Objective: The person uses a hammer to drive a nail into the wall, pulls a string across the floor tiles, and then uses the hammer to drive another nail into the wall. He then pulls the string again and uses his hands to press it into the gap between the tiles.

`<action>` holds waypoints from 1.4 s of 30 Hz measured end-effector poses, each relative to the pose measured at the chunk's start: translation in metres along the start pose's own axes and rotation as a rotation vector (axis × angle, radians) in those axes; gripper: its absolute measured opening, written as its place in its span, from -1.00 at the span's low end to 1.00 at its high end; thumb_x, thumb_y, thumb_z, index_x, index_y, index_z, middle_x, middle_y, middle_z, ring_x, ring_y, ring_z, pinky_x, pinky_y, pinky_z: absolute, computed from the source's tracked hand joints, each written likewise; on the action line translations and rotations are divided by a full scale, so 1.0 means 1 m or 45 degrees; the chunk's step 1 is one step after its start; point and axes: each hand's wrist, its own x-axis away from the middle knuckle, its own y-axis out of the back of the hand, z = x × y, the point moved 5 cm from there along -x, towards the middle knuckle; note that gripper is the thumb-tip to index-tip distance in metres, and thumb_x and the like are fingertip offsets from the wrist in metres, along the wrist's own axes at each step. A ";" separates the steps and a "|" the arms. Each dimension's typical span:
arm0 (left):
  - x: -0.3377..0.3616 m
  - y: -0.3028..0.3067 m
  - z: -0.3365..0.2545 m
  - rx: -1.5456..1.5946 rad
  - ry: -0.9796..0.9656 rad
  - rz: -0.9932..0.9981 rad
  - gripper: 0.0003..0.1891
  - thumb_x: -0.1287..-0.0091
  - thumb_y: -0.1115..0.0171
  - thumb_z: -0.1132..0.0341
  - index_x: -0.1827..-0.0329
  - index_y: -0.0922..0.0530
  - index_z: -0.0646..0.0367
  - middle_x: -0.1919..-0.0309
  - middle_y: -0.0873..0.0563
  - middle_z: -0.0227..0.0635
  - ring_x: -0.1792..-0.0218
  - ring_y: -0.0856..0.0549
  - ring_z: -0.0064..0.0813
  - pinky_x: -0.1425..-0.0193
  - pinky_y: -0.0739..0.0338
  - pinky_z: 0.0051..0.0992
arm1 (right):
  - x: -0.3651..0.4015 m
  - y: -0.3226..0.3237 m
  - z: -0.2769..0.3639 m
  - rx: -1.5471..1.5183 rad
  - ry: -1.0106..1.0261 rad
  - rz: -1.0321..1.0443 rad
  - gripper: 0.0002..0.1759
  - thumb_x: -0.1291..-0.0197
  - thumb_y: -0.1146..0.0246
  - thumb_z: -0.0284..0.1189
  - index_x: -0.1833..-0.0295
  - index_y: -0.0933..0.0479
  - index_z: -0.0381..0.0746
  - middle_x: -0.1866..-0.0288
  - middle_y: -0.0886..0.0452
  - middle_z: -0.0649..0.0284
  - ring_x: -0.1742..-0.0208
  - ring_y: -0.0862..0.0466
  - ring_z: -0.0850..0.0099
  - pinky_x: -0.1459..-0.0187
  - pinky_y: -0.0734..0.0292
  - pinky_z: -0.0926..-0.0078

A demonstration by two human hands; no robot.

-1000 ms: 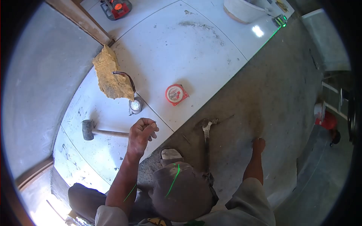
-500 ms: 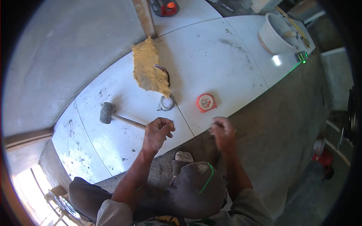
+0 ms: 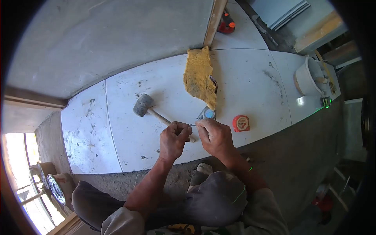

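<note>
My left hand (image 3: 173,140) is closed in a pinch above the front part of the white tiles (image 3: 133,137). Fingers of my right hand (image 3: 213,135) are pinched too, close beside the left. Between the two fingertips shows a tiny thin grey thing, too small to name. A rubber mallet (image 3: 143,105) lies left of the hands, its wooden handle running under my left hand. Just beyond my right hand sits a small round grey object with a blue face (image 3: 209,114). To its right is a red tape measure (image 3: 241,123). A ragged yellow sponge-like sheet (image 3: 199,76) lies behind.
A white bucket (image 3: 308,78) stands at the right end of the tiles, beside a device with green light (image 3: 326,102). A red and black tool (image 3: 226,24) lies behind the wooden post (image 3: 215,22). My knees are below the tile edge.
My right hand has come over to my left, and their fingertips now nearly meet. The view has shifted, so the tiles and tools appear farther right.
</note>
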 end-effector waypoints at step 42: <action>-0.065 0.508 0.081 -0.798 -0.339 -1.096 -0.67 -0.43 -0.12 0.19 -0.09 -0.67 0.18 -0.04 -0.72 -0.43 -0.03 -0.63 -0.54 -0.19 -0.45 -0.54 | 0.135 0.134 -0.179 0.500 -1.190 -0.187 -0.79 -0.31 -0.18 -0.34 0.17 -0.54 -0.29 0.39 -0.60 0.27 0.42 -0.57 0.65 0.41 -0.43 0.62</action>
